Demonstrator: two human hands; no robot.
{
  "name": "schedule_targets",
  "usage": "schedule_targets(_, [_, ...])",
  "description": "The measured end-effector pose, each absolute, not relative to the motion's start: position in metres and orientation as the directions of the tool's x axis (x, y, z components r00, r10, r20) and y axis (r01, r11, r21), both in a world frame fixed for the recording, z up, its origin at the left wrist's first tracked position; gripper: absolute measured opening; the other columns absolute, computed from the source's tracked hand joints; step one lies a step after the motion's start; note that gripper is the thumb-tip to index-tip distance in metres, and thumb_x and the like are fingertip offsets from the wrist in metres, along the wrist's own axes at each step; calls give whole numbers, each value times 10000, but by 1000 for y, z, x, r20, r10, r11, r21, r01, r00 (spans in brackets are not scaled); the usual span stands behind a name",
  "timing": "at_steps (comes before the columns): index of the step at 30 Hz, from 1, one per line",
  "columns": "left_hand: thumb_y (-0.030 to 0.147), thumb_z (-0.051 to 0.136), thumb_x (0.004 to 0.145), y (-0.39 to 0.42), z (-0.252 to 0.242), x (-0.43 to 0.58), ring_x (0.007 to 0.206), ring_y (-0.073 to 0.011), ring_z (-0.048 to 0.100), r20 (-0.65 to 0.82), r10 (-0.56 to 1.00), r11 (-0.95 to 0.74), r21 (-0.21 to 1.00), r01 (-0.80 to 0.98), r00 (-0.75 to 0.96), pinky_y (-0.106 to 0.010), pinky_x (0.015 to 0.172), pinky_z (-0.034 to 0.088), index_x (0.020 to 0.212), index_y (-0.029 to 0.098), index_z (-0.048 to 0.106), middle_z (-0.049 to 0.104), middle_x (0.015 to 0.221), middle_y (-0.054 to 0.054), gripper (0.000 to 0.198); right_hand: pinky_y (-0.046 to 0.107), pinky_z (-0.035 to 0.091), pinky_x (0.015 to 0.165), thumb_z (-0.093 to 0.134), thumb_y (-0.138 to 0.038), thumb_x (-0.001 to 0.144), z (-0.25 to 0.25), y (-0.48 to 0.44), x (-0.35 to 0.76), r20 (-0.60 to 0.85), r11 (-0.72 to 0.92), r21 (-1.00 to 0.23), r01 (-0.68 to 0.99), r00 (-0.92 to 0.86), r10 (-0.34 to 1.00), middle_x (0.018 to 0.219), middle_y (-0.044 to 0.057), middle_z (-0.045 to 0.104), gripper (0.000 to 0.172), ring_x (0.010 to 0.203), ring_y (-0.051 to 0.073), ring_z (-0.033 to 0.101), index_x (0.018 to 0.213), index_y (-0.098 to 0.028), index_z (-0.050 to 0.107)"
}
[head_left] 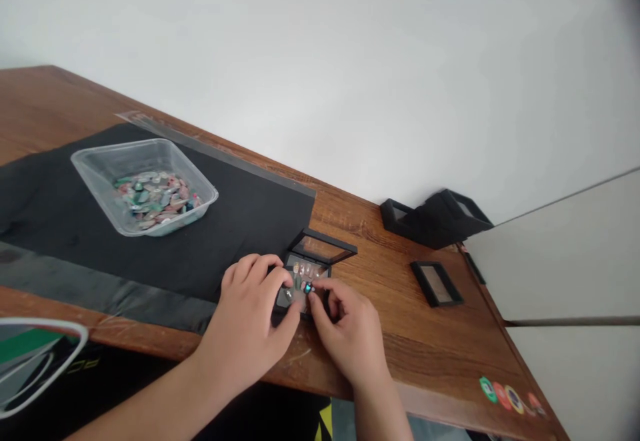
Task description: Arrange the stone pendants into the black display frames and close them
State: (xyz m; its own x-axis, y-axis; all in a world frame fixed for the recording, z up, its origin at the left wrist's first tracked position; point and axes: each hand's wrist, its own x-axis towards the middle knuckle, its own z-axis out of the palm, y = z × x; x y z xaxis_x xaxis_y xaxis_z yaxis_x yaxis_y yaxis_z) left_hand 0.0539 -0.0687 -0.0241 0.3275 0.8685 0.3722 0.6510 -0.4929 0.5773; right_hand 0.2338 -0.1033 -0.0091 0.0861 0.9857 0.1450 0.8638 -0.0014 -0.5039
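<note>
A small black-framed display box [323,272] lies near the table's front edge, its windowed lid [324,248] raised at the back. Inside sit several small glossy pieces [299,281] resembling press-on nails. My left hand [253,311] reaches over the box's left side, thumb and forefinger apart beside a clear piece [289,293]. From the right, my right hand [350,328] pinches a tiny shiny blue piece [308,288] between thumb and forefinger, low over the box. Its other fingers are curled. The box's front left is partly hidden by my left hand.
A clear plastic tub [145,221] of mixed small pieces stands on a black mat [240,208] at the left. Black frames [435,218] are stacked by the wall, with another frame [436,284] nearer. Round stickers [501,394] mark the right corner; a white cable [80,334] hangs at left.
</note>
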Motion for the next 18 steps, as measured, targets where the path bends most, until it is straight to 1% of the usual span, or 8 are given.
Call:
schedule_targets(7, [244, 559, 915, -69, -25, 54, 1081, -322, 528, 354, 870, -491, 555, 671, 344, -518, 913, 399, 945, 219, 588, 624, 1117, -96, 49, 235, 349, 561, 617, -322, 901, -8, -104, 234, 121, -30, -511, 859, 107, 987, 587, -61, 485, 175, 537, 118, 505, 999, -265, 750])
schedule_targets(10, [259, 565, 918, -68, -25, 52, 1080, -321, 523, 340, 871, -491, 571, 658, 354, -523, 917, 397, 970, 224, 588, 617, 1117, -89, 67, 235, 347, 558, 618, -325, 899, -8, -105, 233, 119, -31, -515, 857, 108, 987, 587, -59, 487, 180, 541, 121, 507, 999, -258, 752])
schedule_targets(13, [222, 537, 923, -64, -24, 47, 1064, -302, 521, 315, 862, -505, 599, 621, 397, -517, 923, 401, 991, 228, 584, 611, 1103, -77, 83, 234, 346, 556, 615, -327, 902, -8, -104, 233, 122, -28, -516, 856, 106, 987, 581, -59, 483, 183, 539, 121, 505, 998, -252, 752])
schedule_targets(15, [185, 515, 921, -61, -25, 43, 1046, -287, 527, 298, 854, -513, 614, 600, 426, -505, 922, 408, 984, 233, 585, 615, 1083, -65, 106, 233, 345, 552, 616, -333, 903, -9, -104, 233, 123, -35, -515, 856, 115, 986, 577, -60, 481, 183, 533, 119, 502, 993, -249, 751])
schedule_targets(18, [188, 541, 910, -58, -25, 41, 1030, -282, 531, 285, 856, -508, 622, 596, 432, -493, 907, 415, 953, 238, 591, 623, 1062, -54, 82, 235, 338, 544, 616, -340, 903, -9, -104, 233, 123, -38, -508, 861, 116, 986, 569, -61, 471, 184, 524, 119, 495, 985, -246, 752])
